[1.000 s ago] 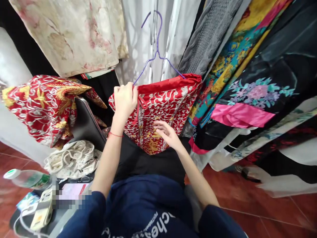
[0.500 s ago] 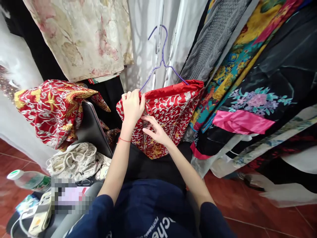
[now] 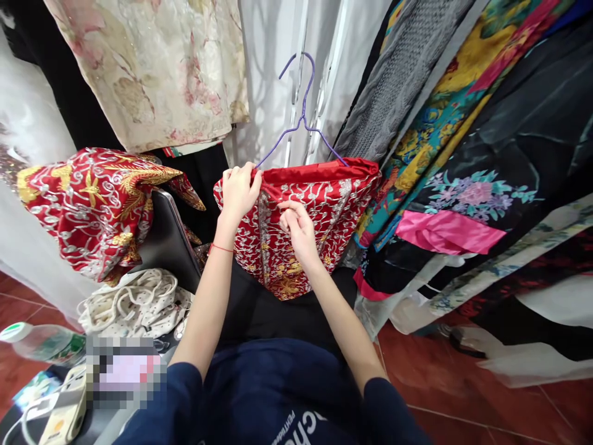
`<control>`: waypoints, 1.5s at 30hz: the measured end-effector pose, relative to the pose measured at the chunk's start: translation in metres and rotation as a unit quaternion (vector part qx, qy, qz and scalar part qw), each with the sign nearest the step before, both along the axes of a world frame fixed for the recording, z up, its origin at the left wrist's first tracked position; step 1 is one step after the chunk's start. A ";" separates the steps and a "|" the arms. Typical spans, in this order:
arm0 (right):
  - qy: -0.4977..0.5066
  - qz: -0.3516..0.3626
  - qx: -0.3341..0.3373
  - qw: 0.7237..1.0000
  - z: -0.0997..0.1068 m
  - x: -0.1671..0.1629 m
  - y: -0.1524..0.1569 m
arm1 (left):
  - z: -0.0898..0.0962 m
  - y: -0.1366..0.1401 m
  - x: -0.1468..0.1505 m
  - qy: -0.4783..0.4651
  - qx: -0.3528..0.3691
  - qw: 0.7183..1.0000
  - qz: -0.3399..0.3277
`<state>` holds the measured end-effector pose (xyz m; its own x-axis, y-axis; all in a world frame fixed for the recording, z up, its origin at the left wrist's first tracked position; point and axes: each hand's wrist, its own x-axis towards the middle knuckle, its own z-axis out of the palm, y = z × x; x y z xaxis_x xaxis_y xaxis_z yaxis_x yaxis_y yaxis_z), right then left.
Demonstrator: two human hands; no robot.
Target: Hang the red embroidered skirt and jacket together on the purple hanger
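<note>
A red bodice (image 3: 319, 210), embroidered in silver and gold, hangs in front of me from a thin purple hanger (image 3: 303, 117). It has a plain red lining along its top edge and comes to a point at the bottom. My left hand (image 3: 239, 193) is closed on its upper left corner, by the hanger's left arm. In front of the bodice, just below the top edge, my right hand (image 3: 299, 232) has its fingers curled in a pinch. A narrow red loop (image 3: 272, 193) runs from near my left hand to those fingertips. The hanger's lower part is hidden inside the bodice.
Matching red embroidered fabric (image 3: 92, 210) drapes over a dark chair back (image 3: 169, 247) at left. Beside it are a white drawstring cloth (image 3: 134, 303), a plastic bottle (image 3: 46, 343) and a power strip (image 3: 65, 408). Hanging clothes, including a grey knit (image 3: 403, 74), crowd the right side.
My right hand has gone from loosely spread fingers to a curled pinch, slightly up and right. My left hand keeps its hold on the bodice's corner, a little further left.
</note>
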<state>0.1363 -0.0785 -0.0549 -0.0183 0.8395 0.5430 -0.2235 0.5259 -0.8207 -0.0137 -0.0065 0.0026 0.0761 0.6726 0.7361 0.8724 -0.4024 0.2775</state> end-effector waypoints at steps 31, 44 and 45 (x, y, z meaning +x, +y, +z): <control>0.082 0.054 -0.193 0.976 0.027 -0.030 0.051 | 0.001 -0.007 -0.023 0.088 -0.071 0.990 -0.081; 0.274 -0.234 -0.102 0.927 0.001 0.091 0.036 | 0.001 0.001 -0.036 0.042 -0.073 0.989 -0.119; 0.229 -0.263 -0.081 0.934 0.000 0.098 0.037 | 0.001 0.001 -0.036 0.038 -0.072 0.990 -0.117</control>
